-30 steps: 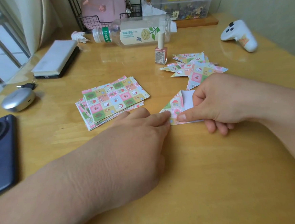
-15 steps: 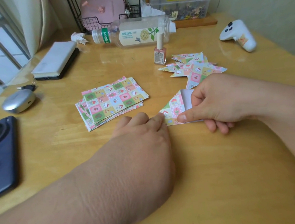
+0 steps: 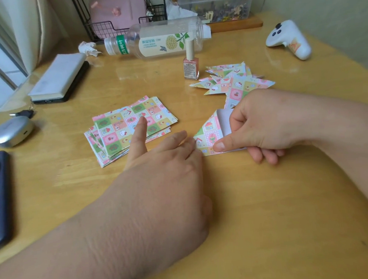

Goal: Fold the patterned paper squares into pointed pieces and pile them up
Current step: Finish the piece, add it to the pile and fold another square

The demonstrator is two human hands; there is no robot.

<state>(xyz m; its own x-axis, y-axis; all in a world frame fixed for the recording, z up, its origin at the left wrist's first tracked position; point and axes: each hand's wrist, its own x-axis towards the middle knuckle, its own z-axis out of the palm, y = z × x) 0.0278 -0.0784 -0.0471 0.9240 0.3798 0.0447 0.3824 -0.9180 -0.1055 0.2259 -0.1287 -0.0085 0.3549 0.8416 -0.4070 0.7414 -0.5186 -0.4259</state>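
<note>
Just right of the frame's centre, the half-folded paper [image 3: 208, 135] lies on the wooden table [image 3: 272, 209], pattern up, with a white flap showing at its top edge. The right hand [image 3: 263, 122] is clamped on it. Its thumb [image 3: 220, 145] presses flat on the lower edge while the other fingers curl round the right side and underneath, probably to stop the layers slipping while the crease is set. The left hand [image 3: 170, 169] reaches in from the lower left with its fingers straight and apart. Its fingertips [image 3: 188, 142] touch the paper's left corner, likely to pin or sharpen the point. Its index finger sticks up free in front of the stack behind it.

That stack of flat squares [image 3: 131, 126] sits left of centre, slightly fanned, within easy reach of the left hand for the next sheet. The pile of pointed pieces [image 3: 233, 80] lies above the right hand in the upper middle, loosely overlapped. It is near enough that a finished piece could simply be slid onto it. A nail polish bottle [image 3: 191, 66] stands upright just beside the pile's left edge, and a clear plastic bottle [image 3: 159, 40] lies on its side behind it. The fold in hand looks partway done, and many squares are left.
</note>
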